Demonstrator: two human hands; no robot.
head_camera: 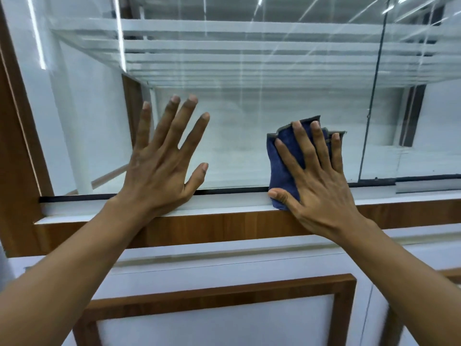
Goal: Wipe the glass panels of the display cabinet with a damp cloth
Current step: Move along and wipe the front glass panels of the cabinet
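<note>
Cloth [281, 161] pressed against the glass panel [239, 143] of the display cabinet [224, 224], low down by the bottom edge.

The right hand [321, 188] lies open over the folded blue cloth, fingers straight and spread, thumb on its lower corner, pushing it flat to the glass just above the white sill [224, 202]. The left hand [159, 168] is open too, palm against the same panel well to the left of the cloth, fingers splayed upward, its heel on the sill. Glass shelves [249, 53] show behind the pane; a white, wood-framed door panel [212, 323] sits below.
</note>
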